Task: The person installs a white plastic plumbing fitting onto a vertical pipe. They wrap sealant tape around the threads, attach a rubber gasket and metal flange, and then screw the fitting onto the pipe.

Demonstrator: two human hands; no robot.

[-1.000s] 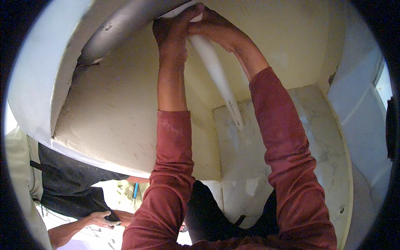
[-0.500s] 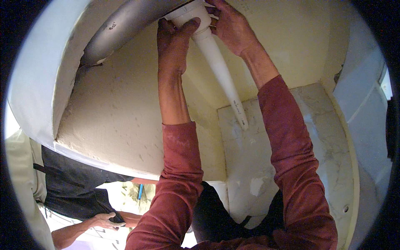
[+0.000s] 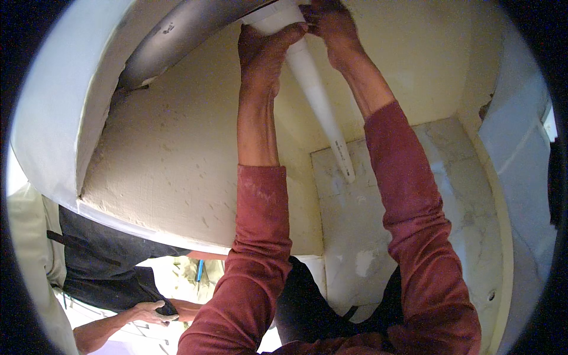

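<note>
A white plastic pipe fitting with a wide collar is at the top of the view, between my two hands. My left hand wraps round its left side, with the thumb laid across the front. At its right side, my right hand has its fingers bent against the collar; the fingertips are partly dark and hard to see. A long white pipe slants down from the fitting to the marble-patterned surface. The fitting's upper end is cut off by the picture's edge.
A thick grey pipe curves across the upper left, close to the fitting. Beige walls enclose the space, with marble-patterned tile below. At lower left, another person's hand rests by dark clothing.
Both hands have shifted slightly right and up with the collar. My left thumb lies further right, and my right hand has turned, its fingers closer in. The pipe's lower end has barely moved.
</note>
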